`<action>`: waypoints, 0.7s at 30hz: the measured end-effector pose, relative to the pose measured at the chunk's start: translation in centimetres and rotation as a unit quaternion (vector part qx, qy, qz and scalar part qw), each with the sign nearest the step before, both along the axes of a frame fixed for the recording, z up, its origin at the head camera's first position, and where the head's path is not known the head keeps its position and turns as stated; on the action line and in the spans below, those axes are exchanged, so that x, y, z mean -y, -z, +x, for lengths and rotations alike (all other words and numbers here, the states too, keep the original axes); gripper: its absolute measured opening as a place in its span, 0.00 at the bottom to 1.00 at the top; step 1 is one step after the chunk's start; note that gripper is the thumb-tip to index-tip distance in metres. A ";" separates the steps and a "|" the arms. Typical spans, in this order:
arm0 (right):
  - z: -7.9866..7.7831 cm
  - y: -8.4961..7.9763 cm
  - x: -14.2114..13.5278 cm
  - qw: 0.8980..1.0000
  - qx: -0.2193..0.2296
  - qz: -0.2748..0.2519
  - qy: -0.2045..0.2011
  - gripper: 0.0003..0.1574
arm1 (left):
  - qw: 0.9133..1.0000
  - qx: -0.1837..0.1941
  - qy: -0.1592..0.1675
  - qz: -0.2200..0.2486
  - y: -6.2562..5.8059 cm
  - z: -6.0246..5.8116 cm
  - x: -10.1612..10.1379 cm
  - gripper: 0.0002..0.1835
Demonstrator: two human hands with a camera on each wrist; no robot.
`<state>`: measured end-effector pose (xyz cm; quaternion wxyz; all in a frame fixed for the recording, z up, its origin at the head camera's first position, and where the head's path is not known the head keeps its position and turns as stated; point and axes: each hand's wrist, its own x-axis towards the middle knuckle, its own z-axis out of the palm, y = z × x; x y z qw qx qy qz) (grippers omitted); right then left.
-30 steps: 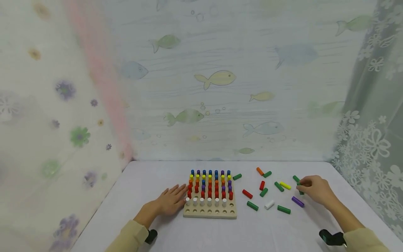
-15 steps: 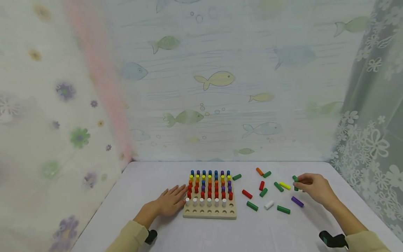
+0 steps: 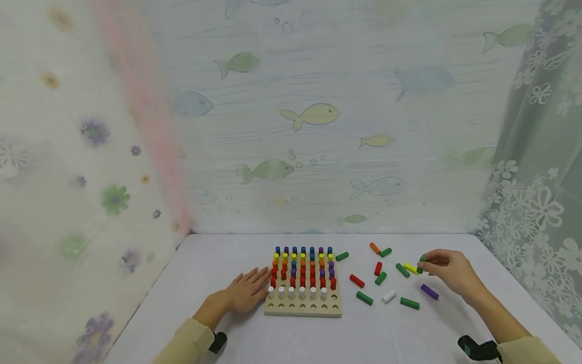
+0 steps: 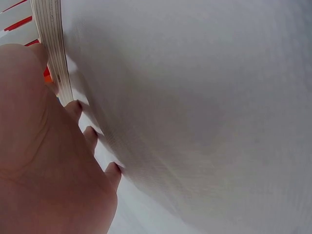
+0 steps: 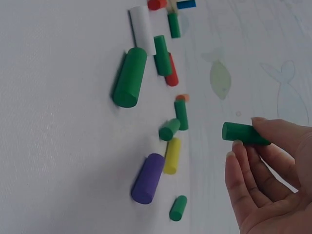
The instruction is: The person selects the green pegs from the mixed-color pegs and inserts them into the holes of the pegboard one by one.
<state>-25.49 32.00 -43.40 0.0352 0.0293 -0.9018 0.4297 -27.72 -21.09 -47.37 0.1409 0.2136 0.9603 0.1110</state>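
My right hand point(image 3: 452, 273) pinches a green peg point(image 5: 239, 133) between thumb and fingertips, held up off the table among scattered pegs. In the right wrist view a purple peg point(image 5: 147, 179) and a yellow peg point(image 5: 172, 156) lie to its left. My left hand point(image 3: 247, 290) lies flat on the cloth with fingers spread, at the left side of a wooden pegboard point(image 3: 302, 312); its thumb side is against the board's edge. Upright pegs in rows of blue and purple, yellow, orange, red and white fill most of the board. Its front row of holes shows no pegs.
Loose pegs lie right of the board: several green ones, two red pegs point(image 3: 357, 280), an orange peg point(image 3: 375, 248) and a white peg point(image 3: 389, 296). A white cloth point(image 3: 364, 333) covers the table. A fish-patterned curtain point(image 3: 318, 151) hangs behind.
My right hand has raised the green peg and moved slightly left with it, turning it in the fingers. The left hand and the board have stayed in place.
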 end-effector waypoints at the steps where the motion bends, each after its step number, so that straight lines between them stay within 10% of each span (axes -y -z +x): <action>1: 0.1 -0.1 0.2 1.000 -0.001 -0.002 -0.001 0.28 | 1.000 -0.001 0.001 0.000 0.2 -0.1 0.1 0.35; 21: 0.6 -1.2 3.4 0.999 -0.020 -0.018 -0.043 0.23 | 1.000 -0.007 0.003 -0.007 0.9 -0.4 0.3 0.36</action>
